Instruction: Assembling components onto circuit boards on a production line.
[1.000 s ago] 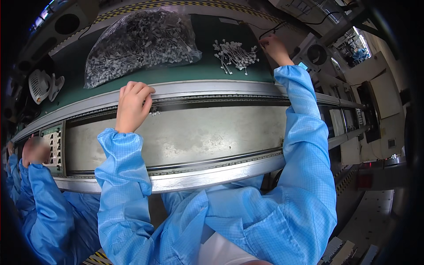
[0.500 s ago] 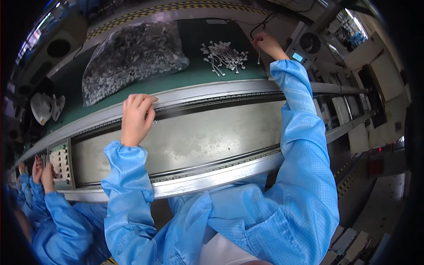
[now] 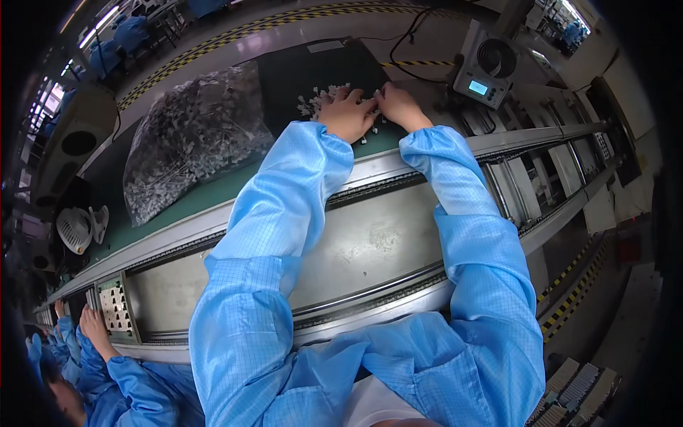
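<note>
On the green work surface (image 3: 293,70), a pile of short white connector cables (image 3: 313,105) lies at the far edge of the rail line. My left hand (image 3: 343,117) rests over this pile with its fingers apart, covering much of it. Close on its right, my right hand (image 3: 402,108) has its fingertips pinched together, nearly touching the left fingers. What the right fingers hold, if anything, is hidden. A few white cable ends (image 3: 364,139) show below the hands. Left of the pile stands a large clear bag (image 3: 196,135) full of similar white-ended parts.
A metal conveyor (image 3: 384,245) with side rails runs under my forearms. A circuit board (image 3: 117,309) sits on it at left, near a co-worker's hand (image 3: 92,327). A fan-like device with a lit screen (image 3: 478,87) stands far right. A white tool (image 3: 75,229) lies far left.
My left hand has gone from the conveyor's far rail to the cable pile. My right hand, which held a white-ended cable, has come left beside it. The view has shifted.
</note>
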The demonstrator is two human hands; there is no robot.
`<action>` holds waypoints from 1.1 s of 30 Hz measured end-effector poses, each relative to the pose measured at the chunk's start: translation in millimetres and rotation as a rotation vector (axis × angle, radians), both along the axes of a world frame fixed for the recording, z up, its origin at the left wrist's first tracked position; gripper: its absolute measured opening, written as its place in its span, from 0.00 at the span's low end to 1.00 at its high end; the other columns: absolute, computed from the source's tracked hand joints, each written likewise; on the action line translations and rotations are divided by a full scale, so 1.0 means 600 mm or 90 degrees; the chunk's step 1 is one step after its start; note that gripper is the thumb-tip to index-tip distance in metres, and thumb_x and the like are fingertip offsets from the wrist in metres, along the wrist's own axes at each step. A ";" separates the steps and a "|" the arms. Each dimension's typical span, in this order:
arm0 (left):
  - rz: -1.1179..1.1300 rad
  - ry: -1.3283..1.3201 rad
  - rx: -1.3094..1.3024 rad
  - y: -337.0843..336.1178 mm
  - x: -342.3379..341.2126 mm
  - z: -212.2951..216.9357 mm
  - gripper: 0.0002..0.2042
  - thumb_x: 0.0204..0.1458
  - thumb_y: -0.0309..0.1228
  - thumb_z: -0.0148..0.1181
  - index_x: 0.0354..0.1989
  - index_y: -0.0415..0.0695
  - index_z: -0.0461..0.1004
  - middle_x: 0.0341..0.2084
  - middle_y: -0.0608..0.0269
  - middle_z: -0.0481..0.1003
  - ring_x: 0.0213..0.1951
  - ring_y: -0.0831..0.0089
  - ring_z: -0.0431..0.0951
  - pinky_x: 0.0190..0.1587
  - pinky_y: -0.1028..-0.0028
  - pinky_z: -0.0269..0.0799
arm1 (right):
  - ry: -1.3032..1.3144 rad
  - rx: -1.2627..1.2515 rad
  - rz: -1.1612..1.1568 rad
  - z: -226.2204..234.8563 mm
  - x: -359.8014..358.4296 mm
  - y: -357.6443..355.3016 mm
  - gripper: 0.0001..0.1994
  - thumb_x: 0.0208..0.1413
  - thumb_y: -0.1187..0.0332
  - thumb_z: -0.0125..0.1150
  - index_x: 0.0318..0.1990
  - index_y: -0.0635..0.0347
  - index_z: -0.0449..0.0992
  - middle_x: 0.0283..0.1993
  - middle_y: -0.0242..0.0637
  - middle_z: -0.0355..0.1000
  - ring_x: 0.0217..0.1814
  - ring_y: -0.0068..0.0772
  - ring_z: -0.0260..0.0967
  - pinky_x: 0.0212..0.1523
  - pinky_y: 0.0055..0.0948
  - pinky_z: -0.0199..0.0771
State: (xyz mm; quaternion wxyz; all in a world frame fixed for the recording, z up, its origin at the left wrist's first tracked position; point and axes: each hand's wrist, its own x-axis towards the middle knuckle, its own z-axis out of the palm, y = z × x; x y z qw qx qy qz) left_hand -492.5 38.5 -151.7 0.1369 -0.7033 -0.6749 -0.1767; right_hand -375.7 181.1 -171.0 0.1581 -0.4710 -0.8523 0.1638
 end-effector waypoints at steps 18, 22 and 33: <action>-0.169 -0.194 0.008 -0.048 -0.050 -0.024 0.15 0.54 0.43 0.59 0.40 0.44 0.76 0.50 0.56 0.72 0.62 0.56 0.65 0.68 0.45 0.48 | 0.056 -0.278 0.001 0.096 0.038 -0.052 0.18 0.58 0.66 0.62 0.49 0.67 0.67 0.32 0.46 0.74 0.21 0.36 0.76 0.17 0.32 0.78; -0.180 -0.268 -0.020 -0.047 -0.059 -0.031 0.14 0.53 0.42 0.60 0.37 0.44 0.77 0.50 0.55 0.71 0.60 0.55 0.66 0.68 0.47 0.50 | 0.058 -0.375 -0.029 0.095 0.018 -0.096 0.21 0.61 0.65 0.59 0.55 0.67 0.60 0.31 0.48 0.74 0.18 0.36 0.75 0.15 0.33 0.78; 0.176 -0.295 0.103 -0.052 -0.046 -0.034 0.39 0.38 0.54 0.68 0.60 0.50 0.69 0.62 0.47 0.63 0.66 0.40 0.56 0.67 0.43 0.49 | 0.061 -0.155 0.198 0.085 -0.007 -0.085 0.13 0.55 0.76 0.55 0.48 0.65 0.71 0.38 0.45 0.76 0.28 0.37 0.75 0.21 0.32 0.76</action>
